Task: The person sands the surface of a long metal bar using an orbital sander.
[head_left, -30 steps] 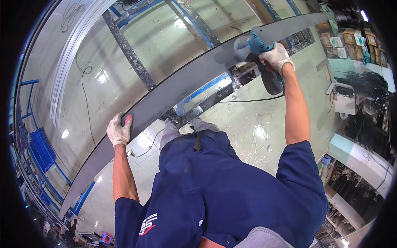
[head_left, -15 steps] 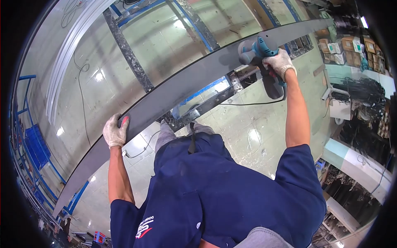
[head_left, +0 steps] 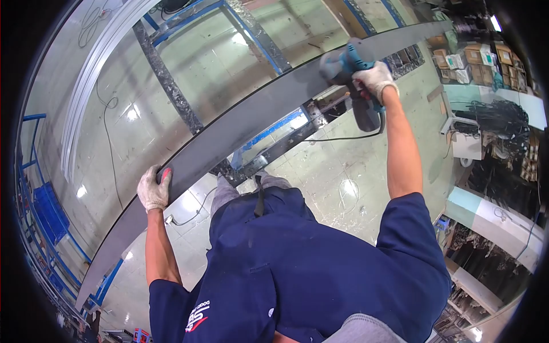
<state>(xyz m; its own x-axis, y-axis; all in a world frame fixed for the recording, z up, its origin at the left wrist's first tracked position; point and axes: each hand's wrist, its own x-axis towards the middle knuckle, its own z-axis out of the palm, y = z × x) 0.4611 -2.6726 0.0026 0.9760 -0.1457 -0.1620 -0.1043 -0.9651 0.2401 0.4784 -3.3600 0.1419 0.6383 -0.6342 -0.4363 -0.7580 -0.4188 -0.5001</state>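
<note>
A long dark grey panel (head_left: pixel 229 128) runs diagonally across the view on a supporting frame. My left hand (head_left: pixel 153 188), in a whitish work glove with a red patch at the thumb, grips the panel's edge on the left; part of its fingers is hidden. On the right, my gloved right hand (head_left: pixel 376 80) is wrapped round the handle of a teal-and-black power sander (head_left: pixel 355 57). The sander's round head rests on the panel's upper face, and its underside is out of sight. A black cord (head_left: pixel 343 139) trails from the tool's rear end to the left.
Paint-spattered blue and dark frame bars (head_left: pixel 166 77) support the panel. Long pale metal profiles (head_left: pixel 86 86) lie at the left, near a blue rack (head_left: pixel 51 211). Boxes (head_left: pixel 474 57) and black strips (head_left: pixel 497 120) stand at the right. Loose cables (head_left: pixel 108 131) lie on the tiled floor.
The sander and my right hand appear slightly further left and higher in view. The whole scene has shifted a little with the head; my left hand keeps its place on the panel.
</note>
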